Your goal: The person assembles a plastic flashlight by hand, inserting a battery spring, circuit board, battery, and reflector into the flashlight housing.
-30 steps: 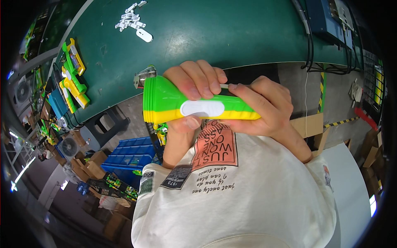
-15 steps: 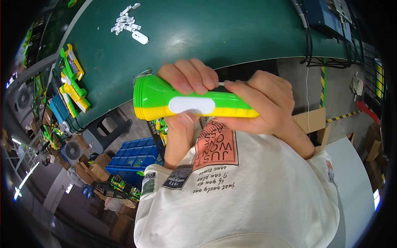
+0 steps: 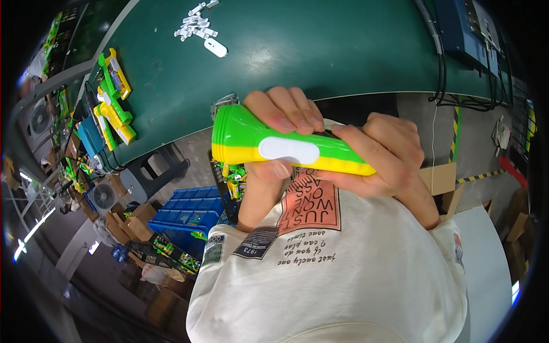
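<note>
A green and yellow flashlight (image 3: 240,140) lies level across both my hands, its wide ribbed head to the left and its narrow end to the right. On its side is a white oval panel (image 3: 289,150). My left hand (image 3: 280,111) grips the body behind the head, fingers over the top and thumb underneath. Around the narrow end wraps my right hand (image 3: 389,151), with a finger along the top near a dark part. What lies under that finger is hidden. Just past the flashlight's head, a small metal piece (image 3: 225,104) shows at the table edge.
Small white parts (image 3: 194,26) and a white oval cover (image 3: 215,47) lie on the green table (image 3: 320,46). Green and yellow flashlight pieces (image 3: 117,114) sit at its left edge. A blue box-shaped device (image 3: 457,34) with black cables stands far right. Below left are a stool (image 3: 150,177) and blue crates (image 3: 189,211).
The flashlight and both hands sit slightly farther right and lower in the picture. The table and its parts have shifted similarly. Both hands keep their hold.
</note>
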Tool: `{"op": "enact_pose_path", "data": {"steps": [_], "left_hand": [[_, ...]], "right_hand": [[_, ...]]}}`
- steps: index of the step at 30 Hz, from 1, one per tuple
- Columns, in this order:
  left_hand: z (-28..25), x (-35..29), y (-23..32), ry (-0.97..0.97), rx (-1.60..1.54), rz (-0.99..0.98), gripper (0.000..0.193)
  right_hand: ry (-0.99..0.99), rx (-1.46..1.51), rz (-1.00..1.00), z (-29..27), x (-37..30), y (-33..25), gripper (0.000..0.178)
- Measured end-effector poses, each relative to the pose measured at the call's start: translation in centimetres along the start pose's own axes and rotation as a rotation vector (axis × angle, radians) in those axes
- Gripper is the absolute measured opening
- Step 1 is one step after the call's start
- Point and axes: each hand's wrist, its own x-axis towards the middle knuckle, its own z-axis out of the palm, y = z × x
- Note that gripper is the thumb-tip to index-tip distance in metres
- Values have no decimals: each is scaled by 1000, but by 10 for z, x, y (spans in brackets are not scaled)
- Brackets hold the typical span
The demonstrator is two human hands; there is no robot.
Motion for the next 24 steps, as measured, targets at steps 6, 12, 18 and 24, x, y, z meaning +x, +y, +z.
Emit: {"op": "enact_pose_path", "data": {"steps": [6, 12, 18, 24], "left_hand": [[-8, 4, 3, -104, 187, -1, 52], [16, 6, 4, 59, 78, -82, 94], [0, 14, 10, -42, 175, 44, 65], [7, 13, 19, -60, 259, 66, 70]], "right_hand": [[72, -20, 24, 16, -15, 14, 55], [122, 60, 80, 14, -32, 27, 60], [109, 129, 100, 19, -41, 31, 61], [86, 124, 96, 18, -43, 24, 63]]}}
